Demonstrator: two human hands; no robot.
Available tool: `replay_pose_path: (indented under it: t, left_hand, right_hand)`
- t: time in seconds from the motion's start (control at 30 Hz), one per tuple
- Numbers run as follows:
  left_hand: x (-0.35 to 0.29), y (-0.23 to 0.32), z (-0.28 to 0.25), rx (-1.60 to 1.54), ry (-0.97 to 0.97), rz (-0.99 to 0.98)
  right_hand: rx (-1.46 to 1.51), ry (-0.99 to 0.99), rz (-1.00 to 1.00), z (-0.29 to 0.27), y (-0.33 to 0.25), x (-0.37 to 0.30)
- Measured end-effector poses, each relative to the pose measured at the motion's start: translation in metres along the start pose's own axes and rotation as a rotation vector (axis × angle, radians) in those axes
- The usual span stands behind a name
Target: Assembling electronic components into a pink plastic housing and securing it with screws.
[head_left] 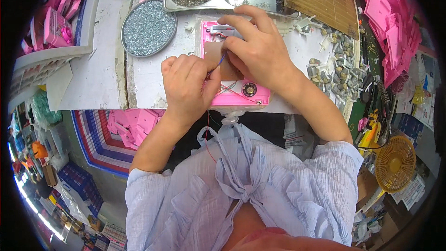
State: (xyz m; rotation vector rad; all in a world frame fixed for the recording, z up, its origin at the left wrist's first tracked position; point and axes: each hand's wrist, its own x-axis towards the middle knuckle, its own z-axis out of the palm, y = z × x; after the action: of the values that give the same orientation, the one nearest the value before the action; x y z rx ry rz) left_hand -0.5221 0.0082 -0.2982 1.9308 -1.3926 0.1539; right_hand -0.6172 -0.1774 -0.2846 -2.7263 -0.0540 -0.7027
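A pink plastic housing (pixel 262 94) lies at the table's front edge, with a small round speaker (pixel 249 89) at its near end. A brown flat piece (pixel 213 52) covers its middle. My left hand (pixel 189 80) is closed at the housing's left side, pinching thin wires between thumb and forefinger. A blue wire (pixel 222 58) runs from there up to my right hand (pixel 260 49), whose thumb and forefinger pinch its upper end. My other right fingers are raised and bent over the housing's far end. Red and green wires cross near the speaker, and a loose red wire (pixel 207 135) hangs over the edge.
A round dish (pixel 149 3) of small screws stands left of the housing. Behind is a metal tray (pixel 225 8) holding darker screws. Small cylindrical motors (pixel 341 72) are heaped at right. Pink parts fill a basket (pixel 88 142) below left. A yellow fan (pixel 395 163) stands lower right.
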Motion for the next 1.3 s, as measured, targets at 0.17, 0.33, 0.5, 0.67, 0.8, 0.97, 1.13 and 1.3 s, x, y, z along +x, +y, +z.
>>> replay_pose_path:
  t: [0.17, 0.33, 0.5, 0.67, 0.8, 0.97, 1.13, 1.3]
  left_hand:
    - [0.0, 0.002, -0.021, -0.051, 0.103, -0.11]
    - [-0.003, 0.015, -0.026, -0.227, 0.173, -0.014]
    - [0.036, 0.014, 0.011, -0.611, -0.232, -0.24]
    - [0.063, 0.005, 0.022, -0.662, -0.41, -0.194]
    - [0.076, -0.002, 0.014, -0.868, -0.626, -0.461]
    - [0.082, -0.002, 0.009, -0.748, -0.698, -0.431]
    - [0.079, 0.003, 0.009, -0.551, -0.537, -0.184]
    - [0.069, -0.001, 0.012, -0.296, -0.258, 0.143]
  right_hand:
    - [-0.01, 0.05, 0.0, 0.003, 0.006, -0.006]
    - [0.132, 0.1, 0.017, -0.008, 0.01, -0.011]
    - [0.239, 0.147, 0.094, -0.026, 0.017, -0.027]
    - [0.438, 0.15, 0.216, -0.03, 0.026, -0.036]
    - [0.52, 0.123, 0.166, -0.029, 0.035, -0.035]
    - [0.547, 0.03, 0.087, -0.031, 0.046, -0.03]
    - [0.286, 0.088, 0.216, -0.075, 0.037, -0.048]
    - [0.37, 0.849, 0.965, -0.151, 0.033, -0.21]
